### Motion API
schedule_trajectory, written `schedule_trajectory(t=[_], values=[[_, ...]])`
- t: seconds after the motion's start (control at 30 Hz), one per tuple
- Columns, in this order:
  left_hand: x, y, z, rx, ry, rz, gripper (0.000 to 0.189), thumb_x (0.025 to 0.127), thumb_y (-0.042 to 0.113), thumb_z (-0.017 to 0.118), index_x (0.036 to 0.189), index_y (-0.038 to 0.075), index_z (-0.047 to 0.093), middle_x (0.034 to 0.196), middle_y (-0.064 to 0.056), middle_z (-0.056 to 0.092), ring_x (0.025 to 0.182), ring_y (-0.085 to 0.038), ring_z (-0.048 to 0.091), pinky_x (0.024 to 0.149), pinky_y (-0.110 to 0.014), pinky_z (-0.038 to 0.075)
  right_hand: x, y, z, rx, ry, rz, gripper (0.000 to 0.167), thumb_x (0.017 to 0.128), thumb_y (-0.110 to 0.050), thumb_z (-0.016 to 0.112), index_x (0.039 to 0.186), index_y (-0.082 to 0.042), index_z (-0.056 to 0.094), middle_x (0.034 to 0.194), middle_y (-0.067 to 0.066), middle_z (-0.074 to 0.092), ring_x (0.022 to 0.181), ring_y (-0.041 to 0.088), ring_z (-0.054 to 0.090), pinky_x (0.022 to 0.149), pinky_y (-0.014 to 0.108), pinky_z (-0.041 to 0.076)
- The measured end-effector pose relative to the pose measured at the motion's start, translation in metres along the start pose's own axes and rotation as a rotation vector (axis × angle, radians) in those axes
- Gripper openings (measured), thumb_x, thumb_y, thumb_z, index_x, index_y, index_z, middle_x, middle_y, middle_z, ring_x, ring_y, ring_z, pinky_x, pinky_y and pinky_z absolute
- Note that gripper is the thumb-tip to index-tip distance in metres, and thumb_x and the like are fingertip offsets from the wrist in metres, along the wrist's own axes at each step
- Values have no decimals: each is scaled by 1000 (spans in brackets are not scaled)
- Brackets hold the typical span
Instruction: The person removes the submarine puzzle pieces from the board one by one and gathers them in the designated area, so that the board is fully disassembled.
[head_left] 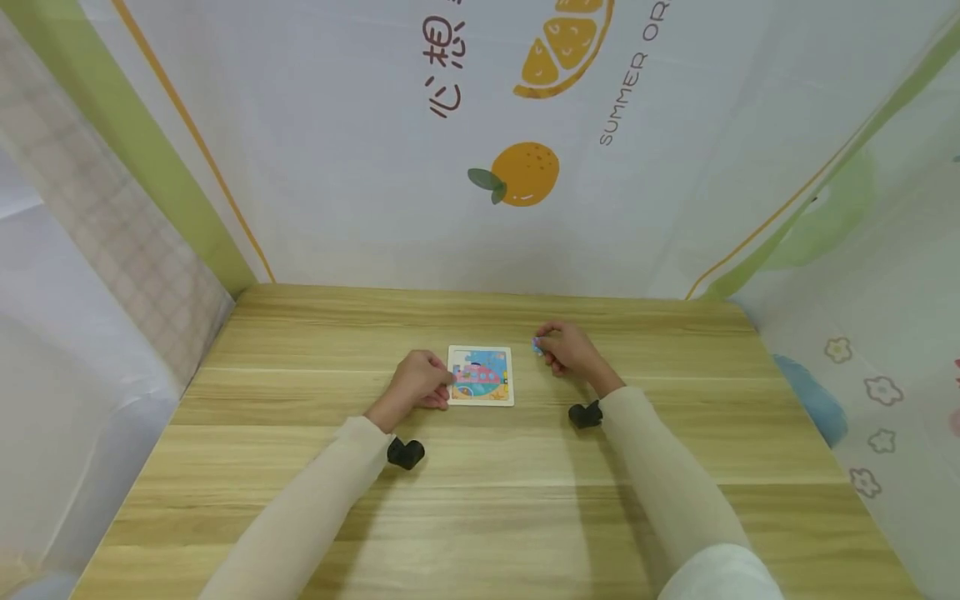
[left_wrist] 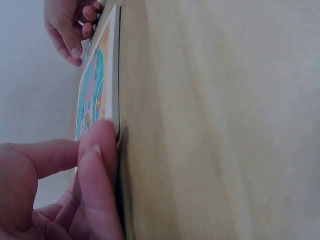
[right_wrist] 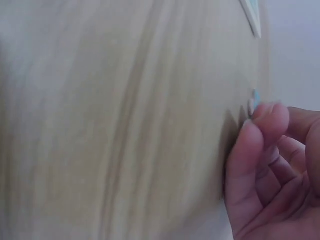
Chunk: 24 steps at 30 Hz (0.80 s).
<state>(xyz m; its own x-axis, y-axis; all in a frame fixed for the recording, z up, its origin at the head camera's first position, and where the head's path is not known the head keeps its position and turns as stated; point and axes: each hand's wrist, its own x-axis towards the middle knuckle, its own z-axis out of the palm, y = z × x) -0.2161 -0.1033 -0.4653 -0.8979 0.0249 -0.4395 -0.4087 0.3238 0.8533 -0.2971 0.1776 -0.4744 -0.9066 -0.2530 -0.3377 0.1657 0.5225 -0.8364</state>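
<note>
A square jigsaw puzzle (head_left: 480, 379) in a white-rimmed tray lies flat on the table, showing a pink and teal rocket on blue. Its far left corner has a pale patch with jigsaw-shaped edges. At the tray's left side, my left hand (head_left: 420, 380) holds the edge, fingertips (left_wrist: 98, 145) right at the rim. To the right of the tray, my right hand (head_left: 570, 348) pinches a small blue puzzle piece (head_left: 536, 345) between thumb and fingers, close over the table. In the right wrist view the fingers hide most of that piece (right_wrist: 256, 96).
The wood-grain table (head_left: 480, 517) extends around the tray on all sides. A white printed cloth (head_left: 360, 167) hangs behind its far edge, with more cloth at both sides. Each wrist carries a black camera (head_left: 406, 454).
</note>
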Motion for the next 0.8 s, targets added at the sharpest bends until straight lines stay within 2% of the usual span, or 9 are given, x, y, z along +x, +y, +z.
schedule_trajectory(t=[0.17, 0.37, 0.6, 0.8], values=[[2, -2, 0, -22, -15, -15, 13, 87, 5, 68, 93, 0, 57, 59, -11, 64, 44, -17, 63, 45, -26, 55, -1, -9, 8, 24, 9, -1, 28, 99, -21, 57, 123, -7, 59, 62, 7, 58, 42, 11, 50, 43, 25, 48], [3, -2, -1, -20, -18, -2, 14, 87, 5, 67, 94, 0, 57, 59, -11, 64, 44, -17, 62, 44, -25, 55, 2, -20, 25, 29, -14, -38, 27, 98, -23, 59, 122, -10, 62, 61, 9, 60, 41, 13, 53, 43, 28, 52], [4, -3, -1, -14, -21, -3, 14, 87, 6, 68, 94, 0, 57, 59, -11, 64, 44, -17, 63, 43, -24, 54, 2, -27, 48, 40, -80, -61, 28, 98, -22, 59, 123, -10, 63, 61, 8, 58, 42, 13, 52, 43, 28, 52], [5, -3, 0, -27, -14, -13, 14, 87, 6, 69, 92, 1, 57, 58, -10, 64, 44, -17, 63, 43, -23, 53, 1, -32, 63, 7, -115, -69, 25, 96, -21, 61, 119, -12, 66, 60, 5, 57, 42, 13, 53, 44, 27, 53]])
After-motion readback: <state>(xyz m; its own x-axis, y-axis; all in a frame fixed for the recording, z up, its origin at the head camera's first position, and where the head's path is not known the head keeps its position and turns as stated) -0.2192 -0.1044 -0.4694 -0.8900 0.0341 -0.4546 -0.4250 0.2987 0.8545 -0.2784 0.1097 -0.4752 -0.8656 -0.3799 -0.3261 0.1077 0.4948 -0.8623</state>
